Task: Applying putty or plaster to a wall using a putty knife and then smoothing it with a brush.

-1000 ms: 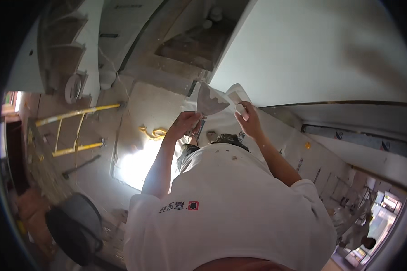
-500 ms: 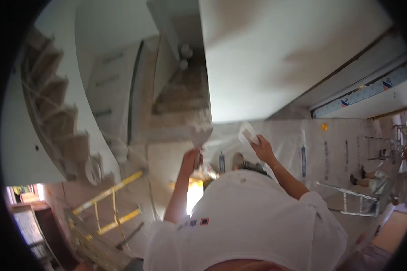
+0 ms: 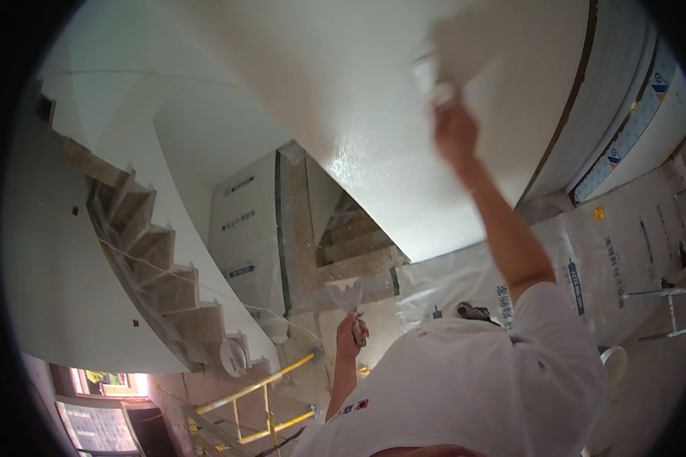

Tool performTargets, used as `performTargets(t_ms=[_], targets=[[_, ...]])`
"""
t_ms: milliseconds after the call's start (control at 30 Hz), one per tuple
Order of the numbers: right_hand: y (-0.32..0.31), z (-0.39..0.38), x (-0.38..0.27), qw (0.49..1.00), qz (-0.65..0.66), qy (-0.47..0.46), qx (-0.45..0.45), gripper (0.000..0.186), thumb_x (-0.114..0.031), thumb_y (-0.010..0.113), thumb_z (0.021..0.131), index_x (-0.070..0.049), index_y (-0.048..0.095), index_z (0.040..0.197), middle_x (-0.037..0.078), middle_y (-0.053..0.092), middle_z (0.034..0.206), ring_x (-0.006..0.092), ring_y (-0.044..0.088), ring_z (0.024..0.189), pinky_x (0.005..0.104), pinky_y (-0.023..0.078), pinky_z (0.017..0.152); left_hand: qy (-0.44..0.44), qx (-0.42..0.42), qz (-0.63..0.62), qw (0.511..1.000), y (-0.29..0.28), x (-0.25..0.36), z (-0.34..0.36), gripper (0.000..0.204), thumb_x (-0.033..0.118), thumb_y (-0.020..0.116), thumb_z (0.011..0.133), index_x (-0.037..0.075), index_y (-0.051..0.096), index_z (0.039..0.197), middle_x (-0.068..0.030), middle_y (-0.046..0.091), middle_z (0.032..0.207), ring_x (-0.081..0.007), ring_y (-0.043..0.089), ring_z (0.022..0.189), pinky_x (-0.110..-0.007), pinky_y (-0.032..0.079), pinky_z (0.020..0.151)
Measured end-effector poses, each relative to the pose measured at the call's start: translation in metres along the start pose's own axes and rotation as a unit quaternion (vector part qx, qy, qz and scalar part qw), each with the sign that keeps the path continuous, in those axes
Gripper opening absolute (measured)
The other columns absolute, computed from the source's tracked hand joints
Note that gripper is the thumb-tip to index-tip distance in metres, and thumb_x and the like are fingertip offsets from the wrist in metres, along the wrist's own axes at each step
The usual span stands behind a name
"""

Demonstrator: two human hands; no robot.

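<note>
My left hand [image 3: 351, 335] is closed on the handle of a wide putty knife [image 3: 345, 293], its blade upright below the opening to a lower stair. My right hand [image 3: 453, 133] is raised over the large white plastered panel [image 3: 366, 68], closed on a trowel [image 3: 428, 70] with a pale handle. The trowel and hand are blurred, and a dark shadow lies beside them on the panel; whether the blade touches it I cannot tell. A wet-looking sheen shows on the panel lower left of the hand.
Zigzag stairs [image 3: 145, 251] run down the left side. A yellow metal frame [image 3: 251, 385] stands at lower left, an aluminium ladder [image 3: 671, 312] at right. Sheet-covered flooring [image 3: 480, 282] borders the panel, with a white bucket [image 3: 613, 364] beside me. A window [image 3: 107, 383] is at far left.
My right hand with the trowel has swung up from in front of my body onto the white panel. My left hand stays low with the knife. The view has shifted upward toward the panel.
</note>
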State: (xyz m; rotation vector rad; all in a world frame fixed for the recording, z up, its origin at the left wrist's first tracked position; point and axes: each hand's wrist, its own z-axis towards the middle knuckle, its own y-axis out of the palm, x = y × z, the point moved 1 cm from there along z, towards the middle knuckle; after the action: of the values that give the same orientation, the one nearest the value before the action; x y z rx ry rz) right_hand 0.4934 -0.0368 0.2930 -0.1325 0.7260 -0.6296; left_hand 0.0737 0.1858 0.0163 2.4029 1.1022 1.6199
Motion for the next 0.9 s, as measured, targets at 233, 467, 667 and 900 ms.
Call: performTargets(t_ms=[233,467,667,900], targets=[[0.009,-0.046,0.010,0.995,0.048,-0.066,-0.050,0.045,-0.024,0.069,0.086,-0.004,0.051,0.122,0.011,0.066,0.071,0.0270,0.066,0.059,0.0377,0.052,0.053,-0.061,0.065,0.000,0.996,-0.017,-0.013,-0.008,0.045,0.042,0.048,0.097,-0.001,0.055,0.107,-0.0070,0.058,0.070,-0.0183,0.056,0.058,-0.030,0.047,0.054],[-0.006,0.043,-0.118,0.980,0.178,-0.034,-0.086,0.038,-0.034,0.061,0.091,-0.006,0.049,0.115,0.011,0.065,0.078,0.0318,0.066,0.068,0.0441,0.052,0.055,-0.068,0.025,0.016,0.997,0.004,0.016,0.016,0.044,0.042,0.050,0.096,0.000,0.056,0.105,-0.0076,0.057,0.069,-0.0197,0.054,0.056,-0.031,0.044,0.051],[-0.013,0.006,-0.039,0.976,0.204,-0.049,-0.061,0.035,-0.032,0.061,0.091,-0.004,0.051,0.110,0.015,0.066,0.084,0.0329,0.065,0.066,0.0433,0.052,0.055,-0.070,0.020,0.043,0.996,0.001,0.024,0.029,0.040,0.038,0.049,0.098,-0.001,0.055,0.104,-0.0082,0.057,0.069,-0.0202,0.053,0.053,-0.032,0.045,0.050],[-0.097,0.189,-0.106,0.969,0.210,-0.010,0.129,0.039,-0.038,0.052,0.095,-0.001,0.052,0.108,0.020,0.064,0.075,0.0382,0.064,0.069,0.0499,0.050,0.060,-0.091,0.038,0.103,0.990,0.026,0.022,0.010,0.034,0.034,0.046,0.100,0.000,0.053,0.100,-0.0075,0.053,0.069,-0.0210,0.052,0.058,-0.033,0.043,0.056]])
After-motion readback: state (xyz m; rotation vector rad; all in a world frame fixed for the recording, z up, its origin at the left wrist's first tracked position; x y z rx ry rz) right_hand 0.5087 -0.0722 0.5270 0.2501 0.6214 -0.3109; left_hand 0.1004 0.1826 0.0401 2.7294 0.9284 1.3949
